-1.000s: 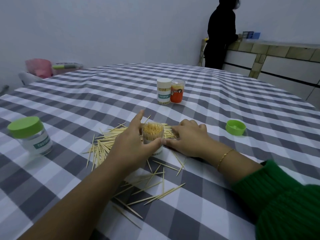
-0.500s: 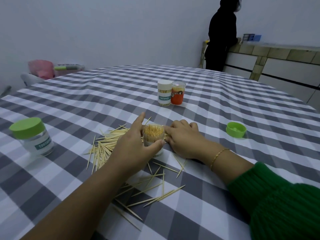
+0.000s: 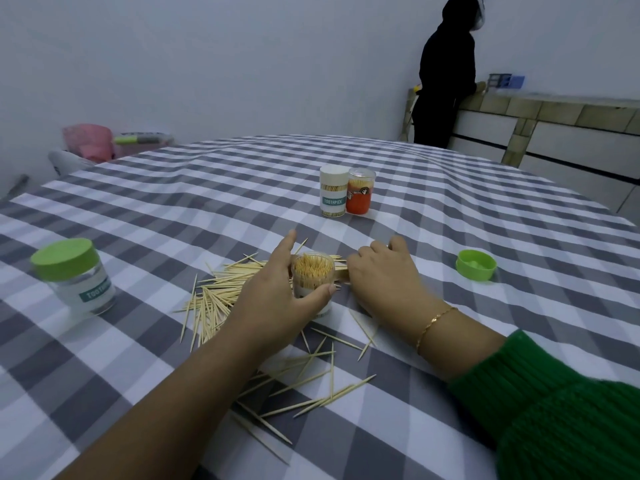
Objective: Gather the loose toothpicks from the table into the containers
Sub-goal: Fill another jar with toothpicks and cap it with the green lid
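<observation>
The left hand (image 3: 277,299) grips the open, nearly full jar (image 3: 313,282) mid-pile while the right hand (image 3: 381,275), fingers curled just beside it, apparently gathers toothpicks (image 3: 221,296) to lift and drop in.

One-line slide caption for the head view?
Left hand grips the open toothpick container while the right hand gathers loose toothpicks beside it.
</observation>
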Tool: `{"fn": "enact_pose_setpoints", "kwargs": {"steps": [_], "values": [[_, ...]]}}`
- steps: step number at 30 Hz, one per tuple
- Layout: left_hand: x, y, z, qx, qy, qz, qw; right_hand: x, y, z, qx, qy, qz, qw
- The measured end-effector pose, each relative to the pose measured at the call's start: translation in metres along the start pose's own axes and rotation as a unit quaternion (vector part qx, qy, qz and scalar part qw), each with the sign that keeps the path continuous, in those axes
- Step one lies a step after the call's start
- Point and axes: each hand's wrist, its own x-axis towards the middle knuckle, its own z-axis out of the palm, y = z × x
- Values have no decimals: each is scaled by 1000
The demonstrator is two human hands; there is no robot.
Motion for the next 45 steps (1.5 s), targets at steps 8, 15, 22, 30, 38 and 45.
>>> {"fn": "enact_pose_setpoints", "kwargs": {"steps": [8, 15, 22, 30, 38, 45], "values": [[1, -1, 1, 2, -12, 5, 1000, 8, 19, 1, 321, -44, 120, 938], [0, -1, 3, -9, -23, 9, 1000, 4, 14, -19, 715, 55, 150, 681], [-3, -2, 8, -18, -53, 24, 998, -1, -2, -31, 786, 166, 94, 587], [-1, -7, 11, -20, -48, 36, 998, -5, -5, -33, 775, 139, 66, 612], [0, -6, 10, -18, -33, 40, 999, -9, -12, -32, 731, -14, 89, 677], [0, -7, 11, -26, -24, 43, 998, -10, -13, -31, 696, -22, 135, 705]]}}
